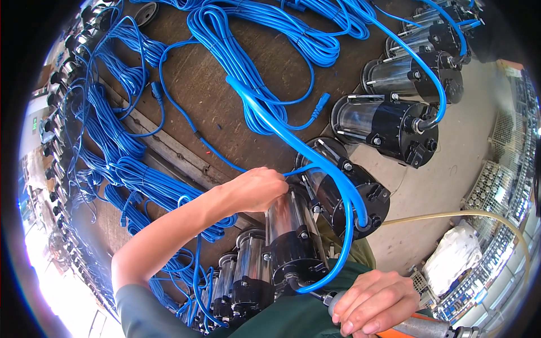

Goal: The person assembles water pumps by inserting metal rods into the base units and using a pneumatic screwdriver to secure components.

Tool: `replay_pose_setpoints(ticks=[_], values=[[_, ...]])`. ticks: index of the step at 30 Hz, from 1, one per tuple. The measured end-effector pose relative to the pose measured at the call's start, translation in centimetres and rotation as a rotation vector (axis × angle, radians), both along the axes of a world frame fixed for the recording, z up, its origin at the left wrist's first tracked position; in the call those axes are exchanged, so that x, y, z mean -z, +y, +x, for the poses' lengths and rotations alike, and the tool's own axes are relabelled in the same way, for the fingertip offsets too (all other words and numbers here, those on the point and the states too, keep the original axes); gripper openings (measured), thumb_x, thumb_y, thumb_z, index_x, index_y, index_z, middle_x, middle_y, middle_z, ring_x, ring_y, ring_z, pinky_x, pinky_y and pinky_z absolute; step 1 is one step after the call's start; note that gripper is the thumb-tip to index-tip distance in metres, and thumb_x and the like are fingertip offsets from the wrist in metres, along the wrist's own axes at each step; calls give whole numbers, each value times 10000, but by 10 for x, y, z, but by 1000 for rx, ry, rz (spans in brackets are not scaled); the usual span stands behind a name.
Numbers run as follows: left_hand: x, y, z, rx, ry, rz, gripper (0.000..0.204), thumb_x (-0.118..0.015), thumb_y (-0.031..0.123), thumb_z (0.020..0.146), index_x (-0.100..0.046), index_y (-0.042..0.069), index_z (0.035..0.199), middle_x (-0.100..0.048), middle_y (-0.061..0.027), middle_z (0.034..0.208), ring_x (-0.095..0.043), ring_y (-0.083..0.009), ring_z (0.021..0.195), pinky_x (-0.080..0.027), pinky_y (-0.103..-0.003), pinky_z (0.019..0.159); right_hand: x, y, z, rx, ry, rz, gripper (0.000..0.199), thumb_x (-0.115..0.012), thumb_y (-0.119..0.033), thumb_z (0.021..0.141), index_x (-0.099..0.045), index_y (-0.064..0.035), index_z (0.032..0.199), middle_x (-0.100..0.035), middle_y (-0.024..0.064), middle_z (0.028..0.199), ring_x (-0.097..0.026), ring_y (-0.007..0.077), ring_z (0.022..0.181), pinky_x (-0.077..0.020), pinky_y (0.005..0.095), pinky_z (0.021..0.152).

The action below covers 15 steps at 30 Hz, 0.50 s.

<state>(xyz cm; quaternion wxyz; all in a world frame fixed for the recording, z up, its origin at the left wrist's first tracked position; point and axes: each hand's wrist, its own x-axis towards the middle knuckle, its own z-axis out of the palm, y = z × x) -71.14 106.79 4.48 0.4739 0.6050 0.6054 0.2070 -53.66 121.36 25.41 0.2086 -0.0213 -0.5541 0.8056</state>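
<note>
Blue hose (315,155), blue cable bundles (141,174), black-and-clear cylinders (389,124), brown worktop (208,84), green sleeve (141,315).

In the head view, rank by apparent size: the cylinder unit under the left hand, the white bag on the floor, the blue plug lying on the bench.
1. Cylinder unit, though nearness to the camera inflates it.
2. White bag.
3. Blue plug.

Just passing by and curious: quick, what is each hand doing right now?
Left hand: closed, resting on the clear-bodied pump cylinder by the thin blue cable.
Right hand: fingers wrapped around a grey tool handle.
</note>
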Motion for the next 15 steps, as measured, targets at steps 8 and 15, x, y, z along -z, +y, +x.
replay_pose_setpoints(ticks=[8, 15], values=[[0, 22, -5, 130, 99, 83, 91, -689, 54, 725, -704, -34, 745, -681, -237, 770, -684, -432, 812, -561, -473, 705, -1, 3, 0, -40, -10, -6, 233, -742, -96, 925, -568, 17, 1031, -655, 136, 830, -646, 192, 565, -587, 320, 535], [5, 10, 4, 107, 97, 105, 91, -667, 39, 699, -679, -46, 727, -678, -225, 762, -688, -416, 762, -559, -475, 679, -1, 3, 2, -26, -7, 7, 237, -743, -94, 924, -565, 18, 1034, -654, 137, 829, -649, 189, 571, -589, 320, 538]])
